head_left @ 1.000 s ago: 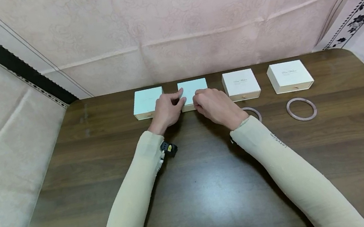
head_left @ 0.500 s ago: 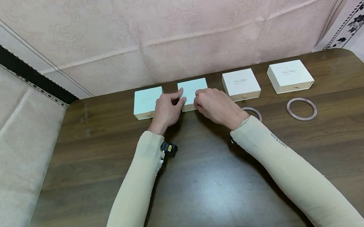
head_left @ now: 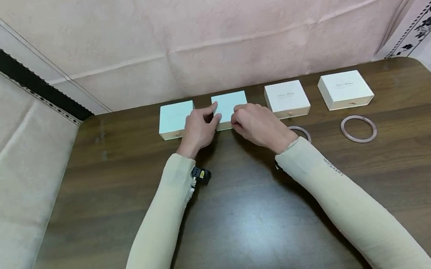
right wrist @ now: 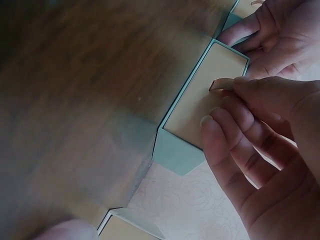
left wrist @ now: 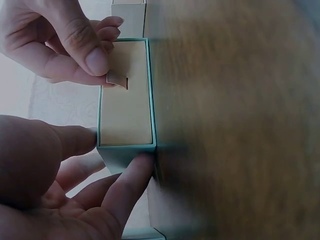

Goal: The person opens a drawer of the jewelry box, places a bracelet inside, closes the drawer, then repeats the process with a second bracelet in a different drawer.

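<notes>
A mint-green drawer box [head_left: 229, 100] sits at the back of the table, between my hands. Its cream drawer front [left wrist: 127, 115] lies flush within the green sleeve, with a small ribbon tab [left wrist: 117, 79] at its centre. My right hand [head_left: 258, 125] pinches that tab between thumb and forefinger. My left hand [head_left: 198, 130] rests its fairly straight fingers against the box's left side, one digit at the top edge and another low by the table. The back of the box is not visible.
Another mint-green box [head_left: 176, 116] stands at the left. Two white boxes, one nearer [head_left: 287, 96] and one farther right [head_left: 344, 86], complete the row. A pale ring [head_left: 358, 129] lies before the rightmost box. My right wrist partly covers a second ring [head_left: 303, 132].
The head view has shifted very slightly. Both hands stay at the same box, and the boxes and rings keep their places.
</notes>
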Demonstrator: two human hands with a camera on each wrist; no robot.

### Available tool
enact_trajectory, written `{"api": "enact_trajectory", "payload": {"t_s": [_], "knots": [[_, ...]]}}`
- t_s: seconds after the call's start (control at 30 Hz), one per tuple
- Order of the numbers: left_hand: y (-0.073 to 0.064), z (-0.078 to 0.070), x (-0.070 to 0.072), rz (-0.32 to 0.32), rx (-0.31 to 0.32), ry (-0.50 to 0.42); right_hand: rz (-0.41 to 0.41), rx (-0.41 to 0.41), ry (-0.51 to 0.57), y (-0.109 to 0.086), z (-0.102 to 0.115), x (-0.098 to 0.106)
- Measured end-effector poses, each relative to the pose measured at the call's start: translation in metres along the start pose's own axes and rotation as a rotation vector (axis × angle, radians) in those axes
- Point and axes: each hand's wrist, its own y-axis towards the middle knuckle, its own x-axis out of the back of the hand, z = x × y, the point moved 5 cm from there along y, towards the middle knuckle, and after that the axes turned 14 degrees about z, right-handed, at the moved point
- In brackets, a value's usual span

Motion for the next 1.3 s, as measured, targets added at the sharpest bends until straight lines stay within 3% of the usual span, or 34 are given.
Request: {"api": "enact_trajectory", "payload": {"t_s": [0.4, 0.77, 1.03, 1.3], "knots": [[-0.006, -0.005, 0.002, -0.017, 0.011, 0.038, -0.041, 0.014, 0.086, -0.006, 0.002, 0.006], [-0.012, -0.004, 0.005, -0.034, 0.039, 0.012, -0.060, -0.023, 0.062, -0.015, 0.000, 0.010], [-0.013, -0.007, 0.004, -0.088, -0.007, 0.032, -0.068, -0.041, 0.039, -0.022, -0.003, 0.015], [-0.013, -0.019, 0.005, -0.160, -0.066, 0.035, -0.095, -0.041, 0.072, -0.033, -0.015, 0.020]]}}
